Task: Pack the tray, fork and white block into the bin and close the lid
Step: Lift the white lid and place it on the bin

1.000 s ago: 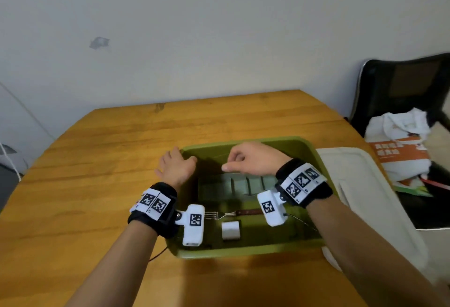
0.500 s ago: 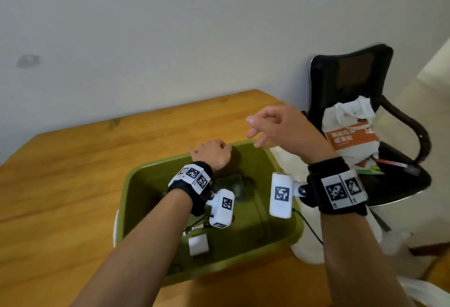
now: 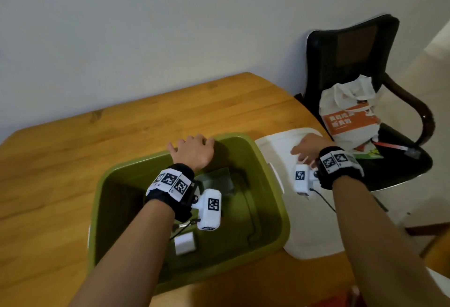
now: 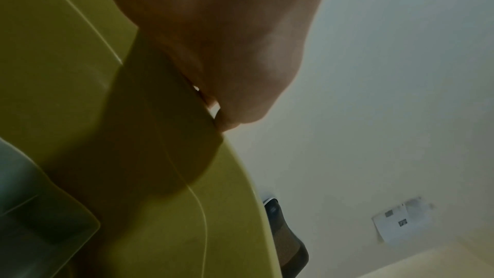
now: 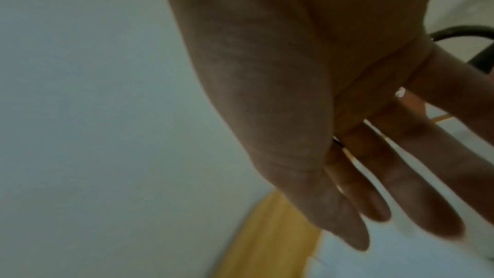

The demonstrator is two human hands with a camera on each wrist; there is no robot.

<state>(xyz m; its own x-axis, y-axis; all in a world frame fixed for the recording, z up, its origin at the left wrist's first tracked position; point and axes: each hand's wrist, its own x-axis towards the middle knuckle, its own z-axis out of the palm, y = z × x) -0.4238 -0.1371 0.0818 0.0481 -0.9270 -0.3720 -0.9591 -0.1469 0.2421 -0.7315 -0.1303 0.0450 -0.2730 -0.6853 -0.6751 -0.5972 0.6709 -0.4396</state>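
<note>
So your green bin [image 3: 272, 199] is sitting on the wooden table [image 3: 73, 160] with no lid on it. Inside you've got the white block [image 3: 185, 243] on the floor near the front-left corner, and the dark tray [image 3: 216, 180] further back, partly under your left wrist. The fork is mostly hidden by the wrist camera and its cable, there's just a thin dark bit next to the block and I can't honestly say that's it. The white lid [image 3: 280, 151] is lying flat on the table, touching the bin's right side and poking a bit past the table edge.

Your left hand [image 3: 192, 152] is draped over the bin's far rim, fingers curled over the outside. Your right hand [image 3: 308, 148] is down on the lid with fingers out fairly straight and spread, not wrapped around anything.

Stuff only the wrist cams give you: the left one looks up from inside the bin, so you see the green inner wall [image 4: 66, 71], the rim pinched between thumb and fingers [image 4: 227, 128], and a corner of the tray [image 4: 40, 219] low on the left. The right wrist view shows your open palm and spread fingers [image 5: 401, 177] over the lid's pale surface, table edge underneath. It's blurry though.

Only the head view shows the black chair [image 3: 353, 58] with a white and orange bag [image 3: 350, 119] on the seat.
</note>
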